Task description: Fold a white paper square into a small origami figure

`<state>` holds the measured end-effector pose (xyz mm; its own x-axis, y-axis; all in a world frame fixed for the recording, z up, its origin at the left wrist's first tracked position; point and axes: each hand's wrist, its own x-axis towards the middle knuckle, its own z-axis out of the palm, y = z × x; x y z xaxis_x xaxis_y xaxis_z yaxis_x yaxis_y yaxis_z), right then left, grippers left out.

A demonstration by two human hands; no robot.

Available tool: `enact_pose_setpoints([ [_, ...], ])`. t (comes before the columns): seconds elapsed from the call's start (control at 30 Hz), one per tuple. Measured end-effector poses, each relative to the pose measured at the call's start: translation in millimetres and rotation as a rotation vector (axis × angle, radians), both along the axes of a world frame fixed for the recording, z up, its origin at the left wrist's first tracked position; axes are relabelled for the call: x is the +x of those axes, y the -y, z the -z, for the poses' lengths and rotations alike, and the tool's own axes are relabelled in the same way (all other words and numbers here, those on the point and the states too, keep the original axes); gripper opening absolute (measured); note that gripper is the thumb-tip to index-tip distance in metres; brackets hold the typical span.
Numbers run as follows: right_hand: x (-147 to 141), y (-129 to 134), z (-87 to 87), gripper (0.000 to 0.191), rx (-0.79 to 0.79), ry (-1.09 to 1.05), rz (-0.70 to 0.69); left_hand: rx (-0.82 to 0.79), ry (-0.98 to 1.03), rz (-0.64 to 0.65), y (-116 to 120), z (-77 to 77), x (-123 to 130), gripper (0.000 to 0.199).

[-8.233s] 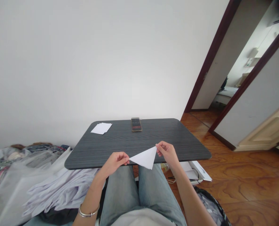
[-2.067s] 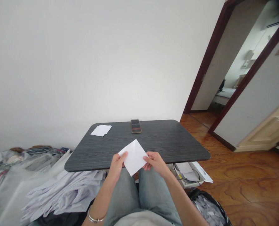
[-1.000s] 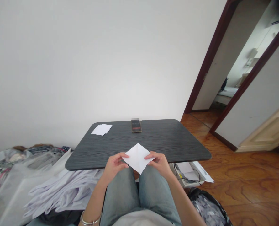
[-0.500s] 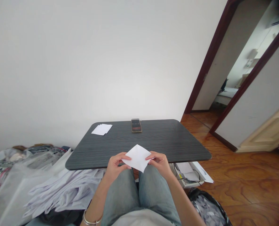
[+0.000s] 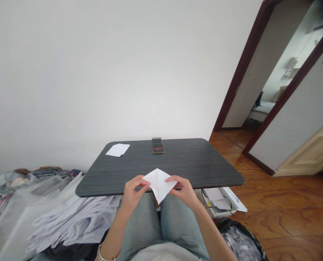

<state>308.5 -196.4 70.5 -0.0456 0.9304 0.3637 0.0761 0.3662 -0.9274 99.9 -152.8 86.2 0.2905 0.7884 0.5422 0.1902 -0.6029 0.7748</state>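
Observation:
A creased white paper square [image 5: 159, 184], turned with one corner up, is held over the near edge of the dark table [image 5: 188, 159]. My left hand [image 5: 134, 190] pinches its left corner between thumb and fingers. On the other side, my right hand [image 5: 182, 188] grips the paper near its right corner, with the fingers on top and the thumb below. The lower corner hangs past the table edge above my legs.
Several white sheets [image 5: 118, 150] lie at the table's back left. A small clear-and-dark holder [image 5: 158, 145] stands at the back middle. Folded white cloth [image 5: 77, 221] is at the left, an open box [image 5: 218, 199] and a black bag [image 5: 241, 239] at the right.
The paper has tilted and its lower corner now points further down. The fingers of my right hand have moved inward over the paper. My left hand has shifted slightly.

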Motion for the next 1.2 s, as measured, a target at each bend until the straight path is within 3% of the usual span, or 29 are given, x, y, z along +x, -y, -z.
enact_pose_setpoints([
  [0.27,1.0,-1.7,2.3,0.007,0.029,-0.061,0.041,0.005,0.017,-0.024,3.8,-1.0,1.7,0.004],
  [0.37,-0.5,-3.4,4.8,0.009,0.039,-0.148,0.062,-0.077,0.041,0.021,1.0,3.0,-0.9,0.014],
  [0.63,-4.9,-2.9,2.8,0.024,-0.033,-0.248,0.077,-0.296,0.178,0.102,-2.2,13.5,-0.1,0.013],
  [0.83,-9.1,-0.6,-3.6,0.037,-0.164,-0.329,0.093,-0.459,0.288,0.191,10.4,7.7,9.4,0.025],
  [1.03,-10.1,-1.0,-4.5,0.037,-0.209,-0.339,0.184,-0.499,0.292,0.306,15.1,4.7,14.7,0.027],
  [1.2,-10.9,0.5,-4.7,0.031,-0.218,-0.27,0.21,-0.471,0.187,0.216,11.7,10.1,17.4,0.026],
])
